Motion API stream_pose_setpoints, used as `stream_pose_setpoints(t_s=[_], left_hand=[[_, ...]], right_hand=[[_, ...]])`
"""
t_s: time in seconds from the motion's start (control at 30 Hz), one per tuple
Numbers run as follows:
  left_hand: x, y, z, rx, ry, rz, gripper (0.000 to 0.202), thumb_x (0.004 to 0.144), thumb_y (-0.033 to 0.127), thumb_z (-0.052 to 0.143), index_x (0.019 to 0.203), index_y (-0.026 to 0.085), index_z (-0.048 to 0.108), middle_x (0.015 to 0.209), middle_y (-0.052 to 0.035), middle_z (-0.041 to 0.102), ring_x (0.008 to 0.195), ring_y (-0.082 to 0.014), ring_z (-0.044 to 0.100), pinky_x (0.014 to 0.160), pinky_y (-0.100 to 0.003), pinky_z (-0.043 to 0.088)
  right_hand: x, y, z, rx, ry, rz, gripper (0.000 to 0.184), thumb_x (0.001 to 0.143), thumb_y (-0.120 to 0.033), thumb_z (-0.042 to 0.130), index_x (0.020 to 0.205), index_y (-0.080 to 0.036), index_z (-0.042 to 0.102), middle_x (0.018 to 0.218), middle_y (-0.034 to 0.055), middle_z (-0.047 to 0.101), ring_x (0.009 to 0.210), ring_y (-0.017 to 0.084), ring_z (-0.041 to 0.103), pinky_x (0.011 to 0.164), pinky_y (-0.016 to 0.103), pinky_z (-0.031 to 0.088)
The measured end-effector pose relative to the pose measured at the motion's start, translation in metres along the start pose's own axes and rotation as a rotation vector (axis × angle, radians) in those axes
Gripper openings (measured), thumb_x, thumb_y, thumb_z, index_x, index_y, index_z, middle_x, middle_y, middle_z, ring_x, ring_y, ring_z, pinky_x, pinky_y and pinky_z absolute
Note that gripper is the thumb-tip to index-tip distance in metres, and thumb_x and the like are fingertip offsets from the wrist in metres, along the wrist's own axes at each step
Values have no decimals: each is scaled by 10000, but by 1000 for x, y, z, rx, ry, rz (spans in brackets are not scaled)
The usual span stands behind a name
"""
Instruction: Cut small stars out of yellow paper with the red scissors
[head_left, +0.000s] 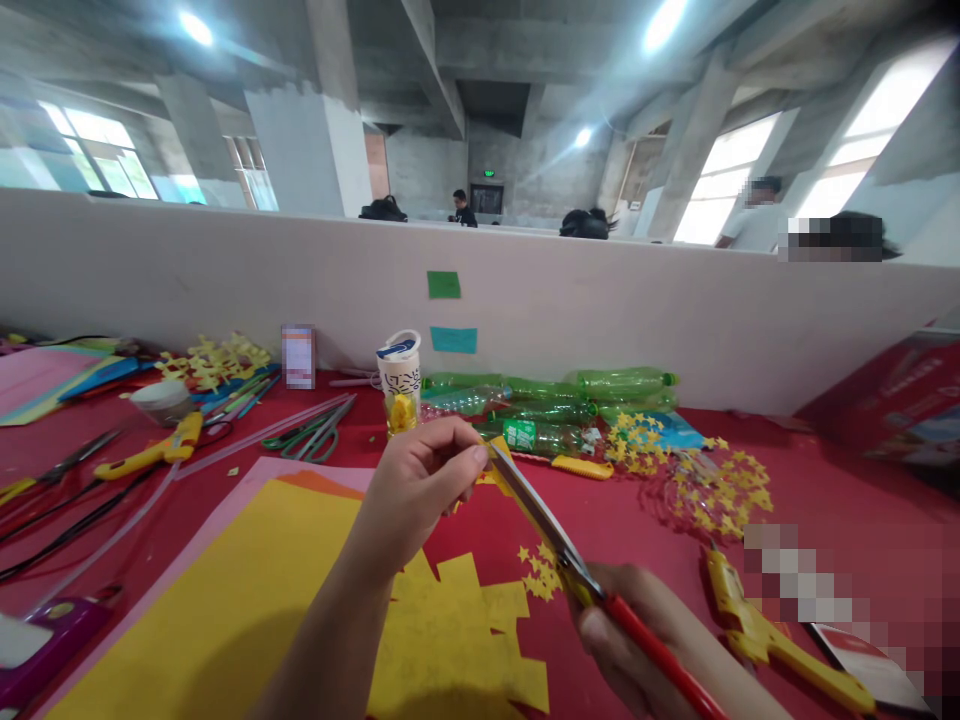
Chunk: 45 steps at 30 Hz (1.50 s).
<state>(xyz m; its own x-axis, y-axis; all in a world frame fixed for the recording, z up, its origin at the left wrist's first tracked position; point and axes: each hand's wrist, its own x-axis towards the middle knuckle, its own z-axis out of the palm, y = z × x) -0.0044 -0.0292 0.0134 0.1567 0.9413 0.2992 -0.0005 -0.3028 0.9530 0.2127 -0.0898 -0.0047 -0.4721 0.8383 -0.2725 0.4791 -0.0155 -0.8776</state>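
Observation:
My left hand (431, 475) pinches a small piece of yellow paper (501, 460) above the table. Red-handled scissors (536, 515) are gripped in my right hand (630, 620), their blades pointing up and left against that piece. Whether the blades cut into it I cannot tell. Below my hands lie several small yellow square slips (457, 640), partly overlapping one another. Beside the scissors is a little heap of cut yellow stars (538, 572). A large yellow sheet (225, 580) rests on pink paper to the left, partly behind my left forearm.
Green plastic bottles (547, 400) lie along the white partition (225, 270), next to a white patterned cup (399, 370). More yellow stars (720, 490) are at the right. Yellow glue guns sit on both sides, one at the right (772, 640). Green-handled scissors (315, 430) lie at the left.

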Motion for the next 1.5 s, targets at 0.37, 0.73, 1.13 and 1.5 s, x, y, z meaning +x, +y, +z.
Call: stream_pose_setpoints(t_s=[0.37, 0.73, 1.13, 1.5], left_hand=[[0, 0, -3, 17, -14, -33, 170, 822, 232, 546, 662, 180, 574, 523, 29, 500, 469, -71, 407, 424, -196, 277], [-1, -2, -3, -7, -21, -32, 167, 837, 237, 550, 683, 180, 585, 538, 30, 495, 484, -75, 416, 453, -207, 303], [-2, 0, 0, 78, 26, 47, 215, 853, 252, 515, 655, 185, 566, 555, 27, 448, 506, -92, 381, 460, -229, 294], [-3, 3, 13, 109, 54, 240, 183, 841, 156, 505, 666, 199, 542, 946, -35, 539, 937, -176, 507, 807, -292, 383]], right_hand=[[0, 6, -1, 93, -32, -13, 504, 827, -674, 436, 668, -197, 399, 445, -65, 432, 345, 29, 314, 343, 203, 148], [3, 1, -3, -24, -19, -36, 447, 850, -549, 502, 604, -206, 358, 443, -66, 412, 397, 53, 331, 393, 220, 159], [1, 6, -2, 32, -36, -72, 542, 808, -730, 389, 671, -207, 364, 495, -61, 429, 397, 51, 341, 373, 197, 199], [0, 5, 0, 133, -82, -136, 548, 783, -738, 424, 698, -199, 371, 549, -44, 433, 441, 60, 378, 392, 184, 238]])
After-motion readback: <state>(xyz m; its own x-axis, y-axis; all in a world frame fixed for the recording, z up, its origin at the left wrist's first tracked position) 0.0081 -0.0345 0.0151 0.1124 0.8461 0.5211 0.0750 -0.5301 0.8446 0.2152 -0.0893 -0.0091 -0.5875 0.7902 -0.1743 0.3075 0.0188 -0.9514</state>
